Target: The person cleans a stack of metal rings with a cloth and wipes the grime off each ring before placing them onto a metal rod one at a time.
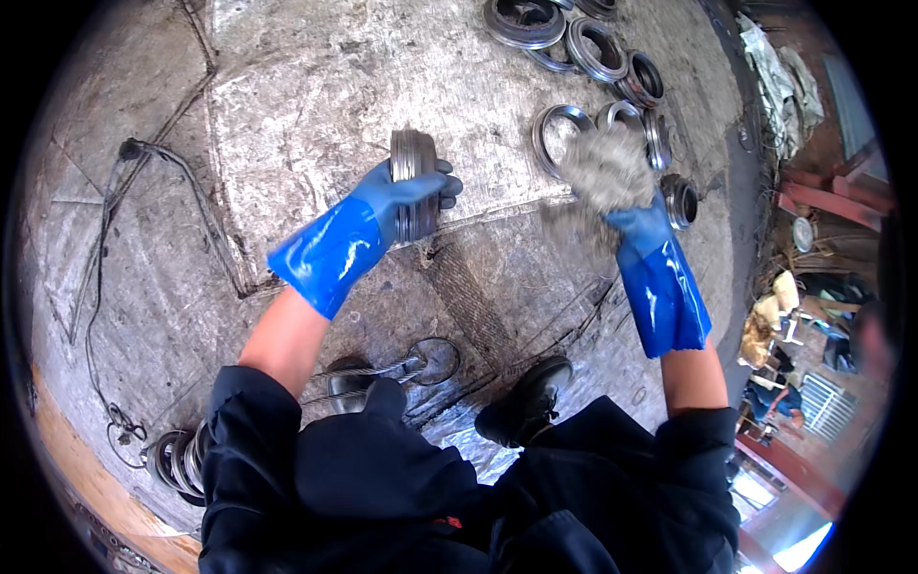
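Note:
My left hand [406,191], in a long blue rubber glove, grips a grooved metal ring [415,158] stood on its edge, with the fingers round its right side. My right hand [639,225], in a matching glove, is closed on a dirty grey rag [608,170], which is smeared by motion. The rag hangs over part of a group of metal rings on the floor. One bright ring [540,143] shows just left of the rag, and a smaller dark ring [680,201] lies right of the glove.
More metal rings [598,50] lie at the far right. A thin dark cable [196,177] runs over the stained floor sheet [316,105] at left. Near my shoes [526,402] is a wire rope [368,371] with a round end. Several rings [174,459] stand at lower left.

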A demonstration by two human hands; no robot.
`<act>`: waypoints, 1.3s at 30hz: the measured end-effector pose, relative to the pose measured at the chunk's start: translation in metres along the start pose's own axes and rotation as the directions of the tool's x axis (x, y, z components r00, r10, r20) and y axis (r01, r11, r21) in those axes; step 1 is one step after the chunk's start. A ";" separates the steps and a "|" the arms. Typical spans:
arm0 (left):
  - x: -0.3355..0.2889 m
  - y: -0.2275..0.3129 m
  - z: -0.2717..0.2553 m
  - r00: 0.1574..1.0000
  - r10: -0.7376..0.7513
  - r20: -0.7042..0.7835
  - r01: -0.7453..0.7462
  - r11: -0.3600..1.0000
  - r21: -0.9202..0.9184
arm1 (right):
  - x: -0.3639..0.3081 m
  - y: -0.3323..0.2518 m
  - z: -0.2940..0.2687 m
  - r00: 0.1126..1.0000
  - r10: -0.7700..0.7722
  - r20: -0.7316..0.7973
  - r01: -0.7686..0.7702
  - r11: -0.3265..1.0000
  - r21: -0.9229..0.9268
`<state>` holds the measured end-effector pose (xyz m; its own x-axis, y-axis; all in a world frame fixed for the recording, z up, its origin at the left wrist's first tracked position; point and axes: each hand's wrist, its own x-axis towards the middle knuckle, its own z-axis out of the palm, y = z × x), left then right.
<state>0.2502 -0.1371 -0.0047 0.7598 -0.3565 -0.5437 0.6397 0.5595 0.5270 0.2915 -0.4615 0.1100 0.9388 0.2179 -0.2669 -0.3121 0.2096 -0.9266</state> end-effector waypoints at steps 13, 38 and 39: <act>0.020 -0.043 -0.019 0.976 0.190 -0.102 -0.198 0.977 -0.074 | 0.046 0.109 0.169 0.816 -0.357 0.454 0.526 0.135 -0.840; 0.000 -0.103 -0.063 0.955 0.148 0.259 -0.020 0.899 -0.438 | 0.030 0.100 0.160 0.738 -0.288 0.610 0.674 0.288 -0.680; 0.003 -0.109 -0.059 0.925 0.332 0.187 -0.315 0.942 -0.116 | 0.037 0.120 0.147 0.795 -0.225 0.564 0.593 0.480 -0.646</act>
<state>0.1760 -0.1554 -0.1024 0.9365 -0.2840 -0.2057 0.3502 0.7262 0.5916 0.2677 -0.2883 0.0277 0.7342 0.6633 0.1451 0.5016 -0.3858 -0.7744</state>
